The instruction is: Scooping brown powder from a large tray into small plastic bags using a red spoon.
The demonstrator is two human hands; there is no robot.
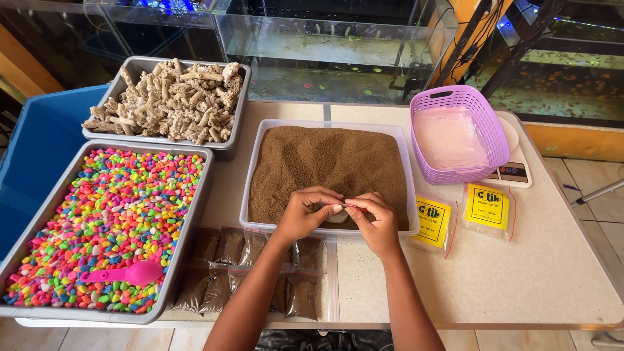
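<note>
Small clear plastic zip bag [339, 209] pinched between both hands, stretched crosswise from the left hand [305, 213] to the right hand [376, 220], long axis running left to right along its mouth. Fingertips of each grip pressed together on opposite ends of the bag's top edge, thumbs toward the body; whether the mouth is parted or sealed, too small to tell. Held just above the near wall of the clear rectangular tub [249, 188] of fine brown granules, which spread directly beyond the grips. Neither hand nearer: bag dead centre, shared evenly. Just below the grips, toward the body, rows of flat filled brown packets [229, 246] on the speckled white desk [520, 273]. Off past the right grip, two yellow-labelled bag packs [486, 208], and farther, a purple plastic basket [484, 123]. Well out past the left grip, a grey tray of multicoloured pebbles [195, 214] with a pink scoop [123, 273], and beyond that a grey tray of pale coral pieces [240, 114].
</note>
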